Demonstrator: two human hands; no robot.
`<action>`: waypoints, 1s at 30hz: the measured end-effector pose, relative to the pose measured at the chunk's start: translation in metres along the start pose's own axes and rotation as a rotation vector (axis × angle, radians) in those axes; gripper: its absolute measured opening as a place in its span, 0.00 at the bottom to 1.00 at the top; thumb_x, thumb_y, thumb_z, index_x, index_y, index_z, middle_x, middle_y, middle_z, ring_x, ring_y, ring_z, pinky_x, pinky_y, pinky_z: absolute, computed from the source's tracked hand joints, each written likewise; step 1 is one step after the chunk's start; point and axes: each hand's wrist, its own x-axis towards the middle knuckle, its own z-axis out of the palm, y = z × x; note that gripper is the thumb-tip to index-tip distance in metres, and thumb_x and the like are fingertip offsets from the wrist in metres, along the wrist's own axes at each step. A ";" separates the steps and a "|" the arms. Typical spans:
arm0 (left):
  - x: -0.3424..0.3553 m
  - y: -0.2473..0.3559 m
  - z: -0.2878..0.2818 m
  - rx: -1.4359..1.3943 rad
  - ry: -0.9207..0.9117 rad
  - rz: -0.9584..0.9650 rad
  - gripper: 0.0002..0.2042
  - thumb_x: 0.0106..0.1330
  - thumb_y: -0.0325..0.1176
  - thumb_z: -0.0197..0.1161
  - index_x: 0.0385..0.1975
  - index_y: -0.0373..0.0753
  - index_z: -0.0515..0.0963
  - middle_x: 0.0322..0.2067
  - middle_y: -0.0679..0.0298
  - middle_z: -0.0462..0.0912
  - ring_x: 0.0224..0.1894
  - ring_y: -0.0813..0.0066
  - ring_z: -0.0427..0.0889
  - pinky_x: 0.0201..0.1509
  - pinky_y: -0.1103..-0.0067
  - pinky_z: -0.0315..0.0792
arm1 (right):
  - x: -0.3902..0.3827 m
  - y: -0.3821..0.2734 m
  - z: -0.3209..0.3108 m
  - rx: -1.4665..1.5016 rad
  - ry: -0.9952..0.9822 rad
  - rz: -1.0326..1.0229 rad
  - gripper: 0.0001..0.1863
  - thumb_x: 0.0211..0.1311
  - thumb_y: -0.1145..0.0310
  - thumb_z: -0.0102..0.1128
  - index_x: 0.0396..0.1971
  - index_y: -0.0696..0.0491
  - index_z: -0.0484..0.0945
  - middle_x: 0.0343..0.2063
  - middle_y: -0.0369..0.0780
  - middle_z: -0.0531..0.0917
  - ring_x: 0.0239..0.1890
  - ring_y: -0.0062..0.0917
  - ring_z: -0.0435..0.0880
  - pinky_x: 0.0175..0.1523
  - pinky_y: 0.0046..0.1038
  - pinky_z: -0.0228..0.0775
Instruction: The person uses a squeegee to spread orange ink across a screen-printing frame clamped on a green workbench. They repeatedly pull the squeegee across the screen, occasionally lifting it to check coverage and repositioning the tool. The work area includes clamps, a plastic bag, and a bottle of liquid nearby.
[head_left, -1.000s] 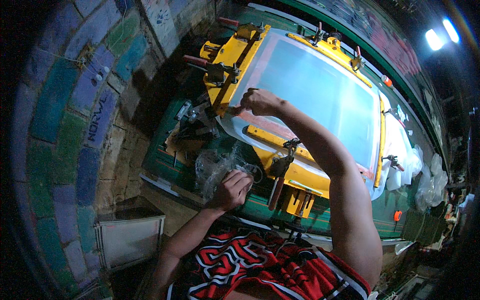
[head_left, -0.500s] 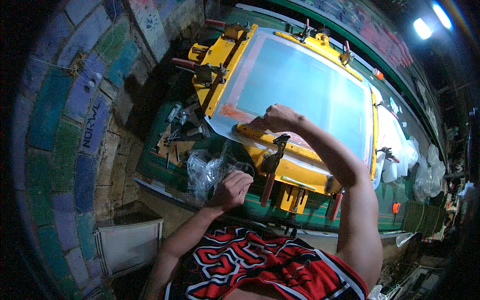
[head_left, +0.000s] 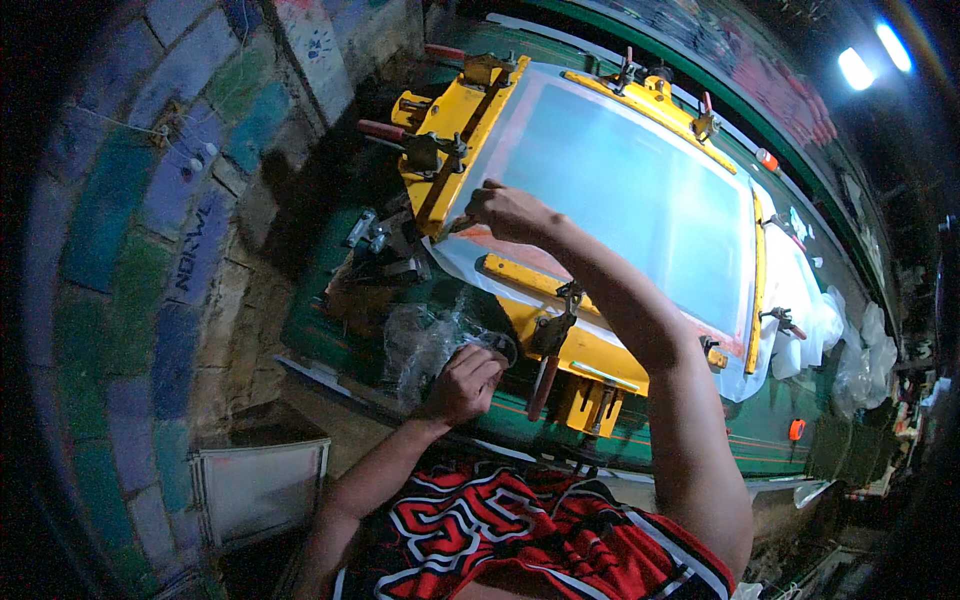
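A pale blue mesh screen (head_left: 610,190) with a pinkish border lies stretched between yellow metal clamp bars (head_left: 655,115). Over its near left corner my right hand (head_left: 510,212) is curled closed, with the fingertips beside a reddish-brown stain on the border. What those fingers hold, if anything, is too small to make out. Lower down, my left hand (head_left: 462,385) is closed beside crumpled clear plastic (head_left: 415,335). A round, clear-rimmed thing (head_left: 503,346) shows at its fingertips; its kind is unclear.
Toggle clamps with red handles (head_left: 545,388) stick out around the yellow bars. Metal tools (head_left: 375,232) lie on the green table (head_left: 345,335) at left. White plastic bags (head_left: 825,320) are heaped at right, near an orange object (head_left: 797,429). A painted brick wall (head_left: 180,330) stands at left.
My right hand has moved left along the near edge to the screen's corner. The left hand stays almost in place near the plastic. The whole view has shifted slightly.
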 end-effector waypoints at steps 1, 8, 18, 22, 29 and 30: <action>-0.001 0.000 -0.002 0.026 -0.011 -0.006 0.08 0.58 0.21 0.65 0.37 0.32 0.80 0.35 0.54 0.81 0.41 0.53 0.81 0.48 0.64 0.76 | 0.010 0.000 0.006 0.014 -0.042 0.014 0.15 0.53 0.79 0.59 0.40 0.51 0.83 0.36 0.41 0.83 0.46 0.41 0.81 0.53 0.39 0.76; -0.008 0.000 -0.007 0.030 0.002 -0.072 0.07 0.59 0.22 0.64 0.37 0.32 0.80 0.35 0.52 0.81 0.40 0.50 0.80 0.47 0.62 0.75 | 0.018 -0.008 -0.011 -0.038 -0.094 -0.162 0.17 0.50 0.79 0.60 0.42 0.51 0.84 0.39 0.41 0.81 0.50 0.40 0.78 0.54 0.37 0.77; -0.009 0.012 0.019 -0.010 -0.029 -0.003 0.09 0.58 0.21 0.65 0.38 0.34 0.81 0.38 0.53 0.83 0.44 0.51 0.82 0.52 0.63 0.77 | -0.028 0.001 -0.024 -0.086 -0.293 0.133 0.08 0.47 0.78 0.65 0.29 0.52 0.81 0.36 0.38 0.81 0.48 0.39 0.77 0.52 0.36 0.78; -0.009 0.015 0.023 -0.039 -0.019 -0.002 0.09 0.58 0.20 0.65 0.38 0.34 0.81 0.38 0.54 0.83 0.43 0.52 0.83 0.51 0.63 0.76 | -0.056 0.001 -0.039 -0.184 -0.229 -0.085 0.07 0.49 0.78 0.63 0.29 0.51 0.81 0.35 0.39 0.81 0.47 0.39 0.77 0.54 0.37 0.76; -0.006 0.024 0.032 -0.086 -0.016 0.029 0.08 0.59 0.20 0.64 0.39 0.34 0.80 0.38 0.55 0.83 0.43 0.54 0.83 0.51 0.64 0.76 | -0.103 0.002 -0.038 -0.128 -0.224 0.038 0.15 0.48 0.80 0.63 0.36 0.47 0.83 0.36 0.37 0.81 0.47 0.35 0.77 0.57 0.33 0.73; -0.005 0.025 0.034 -0.090 -0.023 0.035 0.08 0.59 0.20 0.64 0.39 0.34 0.80 0.38 0.55 0.83 0.43 0.54 0.83 0.50 0.65 0.76 | -0.110 0.003 -0.038 -0.132 -0.280 0.097 0.17 0.48 0.81 0.62 0.38 0.46 0.84 0.36 0.36 0.81 0.46 0.34 0.78 0.57 0.32 0.73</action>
